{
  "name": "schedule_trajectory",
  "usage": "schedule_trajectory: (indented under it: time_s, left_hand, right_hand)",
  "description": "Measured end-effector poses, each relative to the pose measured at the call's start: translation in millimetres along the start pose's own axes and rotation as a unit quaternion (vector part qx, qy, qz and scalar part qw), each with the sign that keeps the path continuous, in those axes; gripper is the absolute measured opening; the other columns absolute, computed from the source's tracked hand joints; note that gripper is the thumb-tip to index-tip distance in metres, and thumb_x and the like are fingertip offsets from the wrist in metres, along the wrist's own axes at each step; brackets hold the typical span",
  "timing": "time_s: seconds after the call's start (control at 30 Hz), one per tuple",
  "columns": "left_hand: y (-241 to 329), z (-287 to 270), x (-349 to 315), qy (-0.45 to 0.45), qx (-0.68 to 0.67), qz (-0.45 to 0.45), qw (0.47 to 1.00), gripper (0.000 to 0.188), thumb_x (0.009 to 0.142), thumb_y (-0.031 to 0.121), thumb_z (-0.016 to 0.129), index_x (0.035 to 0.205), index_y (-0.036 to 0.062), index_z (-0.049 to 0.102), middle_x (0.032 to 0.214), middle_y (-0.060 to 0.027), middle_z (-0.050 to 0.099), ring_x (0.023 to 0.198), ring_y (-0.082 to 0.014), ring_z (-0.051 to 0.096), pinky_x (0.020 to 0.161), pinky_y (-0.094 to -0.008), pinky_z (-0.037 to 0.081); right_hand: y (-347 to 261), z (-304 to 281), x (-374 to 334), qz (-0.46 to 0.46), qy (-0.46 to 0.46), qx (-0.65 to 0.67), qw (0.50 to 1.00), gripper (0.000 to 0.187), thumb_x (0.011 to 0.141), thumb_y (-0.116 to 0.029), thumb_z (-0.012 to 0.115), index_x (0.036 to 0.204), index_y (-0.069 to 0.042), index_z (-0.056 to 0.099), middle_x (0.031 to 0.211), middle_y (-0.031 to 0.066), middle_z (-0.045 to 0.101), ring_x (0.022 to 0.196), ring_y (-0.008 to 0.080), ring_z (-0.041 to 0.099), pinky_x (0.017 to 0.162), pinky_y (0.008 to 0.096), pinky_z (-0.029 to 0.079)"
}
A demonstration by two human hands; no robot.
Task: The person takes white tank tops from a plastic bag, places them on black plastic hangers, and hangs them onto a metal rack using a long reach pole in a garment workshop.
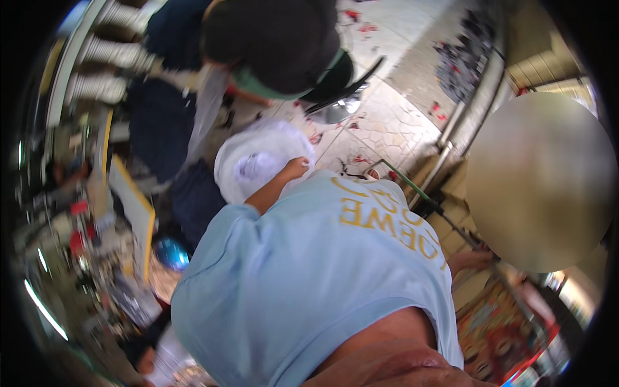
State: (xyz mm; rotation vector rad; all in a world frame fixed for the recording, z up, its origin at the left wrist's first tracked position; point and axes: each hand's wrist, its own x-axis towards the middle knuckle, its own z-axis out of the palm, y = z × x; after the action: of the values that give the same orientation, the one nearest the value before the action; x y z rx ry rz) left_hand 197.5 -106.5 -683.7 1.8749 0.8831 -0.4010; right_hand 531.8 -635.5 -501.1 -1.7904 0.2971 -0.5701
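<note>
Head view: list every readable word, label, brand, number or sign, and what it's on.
Light blue shirt: large yellow capital letters, partly legible; wording not copied here.
White plastic bag: no lettering can be made out.
Multicoloured panel, lower right: too blurred to tell whether it bears writing.
Clutter on the left: too small and blurred to read.
No other legible text.

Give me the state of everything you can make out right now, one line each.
Left hand: closed at the bag's edge
White plastic bag: mouth open, whitish material inside
Light blue shirt: worn, creased
Dark cap: worn
Tiled floor: littered
Dark scraps: loosely heaped
Green stick: slanted
Hand near the stick: owner and grip unclear
</note>
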Motion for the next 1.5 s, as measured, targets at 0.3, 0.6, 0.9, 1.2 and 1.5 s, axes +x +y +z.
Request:
schedule_trajectory:
  time_s: [0.3, 0.6, 0.9, 1.2, 1.5]
  left_hand:
    - [-38, 74, -37, 0.130, -0.064, -0.114, 0.983, 0.033, 0.083, 0.021, 0.065, 0.112, 0.0059, 0.062, 0.090, -0.0142, 0.068, 0.075, -0.0237, 0.066, 0.071, -0.0343, 0.054]
    - [-38, 85, -114, 0.513, -0.054, -0.422, 0.746, 0.093, 0.070, 0.042, 0.079, 0.143, 0.0173, 0.026, 0.139, -0.0166, 0.030, 0.124, -0.0370, 0.038, 0.093, -0.0552, 0.040]
    - [-203, 77, -78, 0.490, -0.530, -0.498, 0.480, 0.110, 0.065, 0.045, 0.082, 0.146, 0.0169, 0.014, 0.144, -0.0195, 0.023, 0.131, -0.0351, 0.032, 0.097, -0.0535, 0.040]
    - [-235, -97, -39, 0.562, -0.769, -0.026, 0.304, 0.022, 0.090, 0.020, 0.059, 0.109, 0.0094, 0.061, 0.105, -0.0027, 0.060, 0.093, -0.0182, 0.060, 0.077, -0.0405, 0.053]
    - [-271, -154, -69, 0.508, -0.715, -0.121, 0.465, 0.048, 0.087, 0.035, 0.059, 0.129, 0.0128, 0.052, 0.125, -0.0043, 0.055, 0.113, -0.0232, 0.052, 0.095, -0.0487, 0.041]
  right_hand:
    - [117, 9, -68, 0.193, -0.460, -0.343, 0.796, 0.032, 0.093, -0.030, 0.057, 0.110, -0.004, 0.047, 0.085, 0.0076, 0.055, 0.067, 0.0157, 0.055, 0.063, 0.0299, 0.047]
    - [137, 180, -146, 0.032, -0.787, -0.356, 0.503, 0.047, 0.091, -0.032, 0.059, 0.125, -0.002, 0.048, 0.095, 0.0101, 0.059, 0.075, 0.0173, 0.058, 0.070, 0.0309, 0.048]
    - [113, 402, -482, -0.101, -0.846, -0.240, 0.465, 0.115, 0.067, -0.046, 0.083, 0.149, -0.003, 0.015, 0.147, 0.0283, 0.027, 0.135, 0.0382, 0.034, 0.108, 0.0448, 0.035]
    - [105, 481, -670, -0.092, -0.867, -0.078, 0.483, 0.059, 0.073, -0.014, 0.074, 0.127, -0.007, 0.051, 0.116, 0.0138, 0.060, 0.106, 0.0312, 0.058, 0.098, 0.0457, 0.042]
    - [-25, 458, -593, -0.119, -0.875, -0.151, 0.444, 0.097, 0.074, -0.052, 0.073, 0.145, -0.005, 0.026, 0.130, 0.0273, 0.048, 0.123, 0.0409, 0.047, 0.106, 0.0450, 0.036]
